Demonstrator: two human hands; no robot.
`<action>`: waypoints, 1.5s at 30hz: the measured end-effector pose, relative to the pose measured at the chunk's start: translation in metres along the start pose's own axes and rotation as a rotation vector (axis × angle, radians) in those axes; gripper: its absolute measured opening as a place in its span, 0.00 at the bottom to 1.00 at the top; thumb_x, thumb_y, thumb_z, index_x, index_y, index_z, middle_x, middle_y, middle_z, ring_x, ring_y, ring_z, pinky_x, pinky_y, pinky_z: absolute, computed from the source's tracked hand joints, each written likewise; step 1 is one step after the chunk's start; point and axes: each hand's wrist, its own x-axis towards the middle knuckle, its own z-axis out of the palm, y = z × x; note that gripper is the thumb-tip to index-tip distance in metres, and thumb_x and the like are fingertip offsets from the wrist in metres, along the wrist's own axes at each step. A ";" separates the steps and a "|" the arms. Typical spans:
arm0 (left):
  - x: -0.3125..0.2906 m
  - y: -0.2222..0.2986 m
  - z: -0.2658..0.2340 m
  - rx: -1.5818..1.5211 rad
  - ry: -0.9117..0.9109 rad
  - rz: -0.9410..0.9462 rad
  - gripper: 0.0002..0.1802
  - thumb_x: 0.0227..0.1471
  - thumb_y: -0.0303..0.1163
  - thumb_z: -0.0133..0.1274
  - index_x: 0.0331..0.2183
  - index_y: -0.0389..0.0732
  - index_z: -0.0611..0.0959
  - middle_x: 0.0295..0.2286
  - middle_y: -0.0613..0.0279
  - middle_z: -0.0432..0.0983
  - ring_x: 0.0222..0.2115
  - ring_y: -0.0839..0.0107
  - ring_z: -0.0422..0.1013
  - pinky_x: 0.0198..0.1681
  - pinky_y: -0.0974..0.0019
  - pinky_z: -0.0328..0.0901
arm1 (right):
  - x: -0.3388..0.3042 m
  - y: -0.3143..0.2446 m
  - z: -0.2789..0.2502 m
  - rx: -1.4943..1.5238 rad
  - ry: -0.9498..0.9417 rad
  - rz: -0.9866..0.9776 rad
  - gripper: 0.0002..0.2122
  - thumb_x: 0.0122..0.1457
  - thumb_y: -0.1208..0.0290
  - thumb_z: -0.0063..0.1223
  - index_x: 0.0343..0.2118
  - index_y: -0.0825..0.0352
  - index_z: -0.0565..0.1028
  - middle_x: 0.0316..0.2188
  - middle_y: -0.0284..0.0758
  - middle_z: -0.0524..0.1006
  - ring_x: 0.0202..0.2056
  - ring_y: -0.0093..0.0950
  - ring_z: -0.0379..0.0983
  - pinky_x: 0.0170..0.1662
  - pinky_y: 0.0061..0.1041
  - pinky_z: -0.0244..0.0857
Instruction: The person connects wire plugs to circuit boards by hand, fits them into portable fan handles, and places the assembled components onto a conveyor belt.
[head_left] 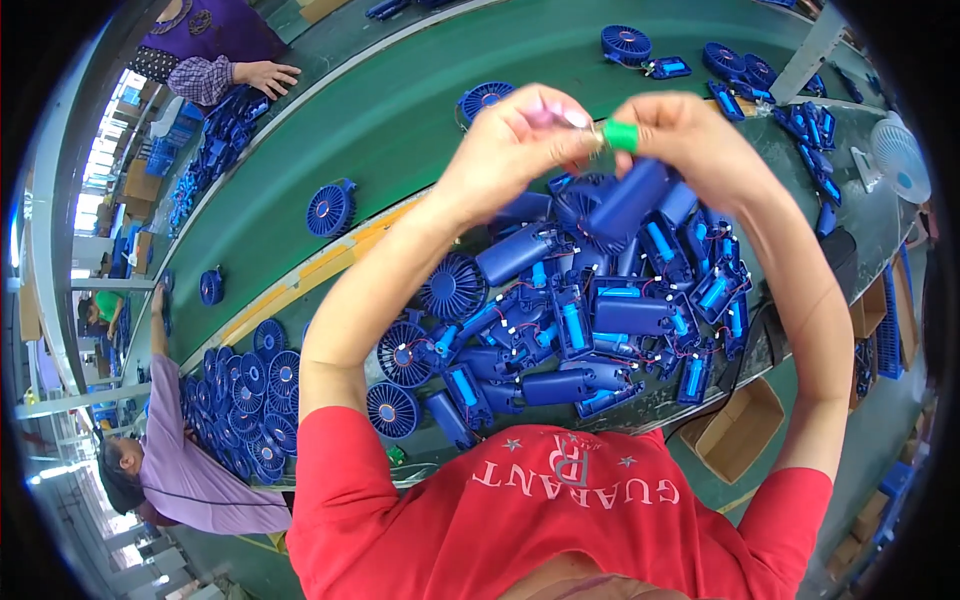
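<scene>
Both hands are raised above the counter [800,180], close together. The right hand [690,135] has its fingers pinched on a small green cylinder [620,135] and folded around a blue fan handle [628,200], a smooth tube hanging down at a slant. The left hand [515,145] has its fingers closed on a small pale part, too blurred to identify. Below lies a heap of blue fan parts [560,320] at the counter's near edge.

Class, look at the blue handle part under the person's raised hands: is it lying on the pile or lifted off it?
Lifted. The blue handle part hangs tilted above the pile of blue fan parts, gripped at its top by the right hand, left hand alongside.
</scene>
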 end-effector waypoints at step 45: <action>-0.052 0.002 -0.006 0.120 0.124 -0.100 0.13 0.71 0.24 0.73 0.50 0.36 0.84 0.50 0.56 0.88 0.49 0.68 0.86 0.59 0.60 0.82 | -0.119 0.061 0.032 0.157 0.250 -0.195 0.09 0.83 0.73 0.60 0.58 0.70 0.82 0.58 0.43 0.92 0.61 0.29 0.87 0.71 0.33 0.76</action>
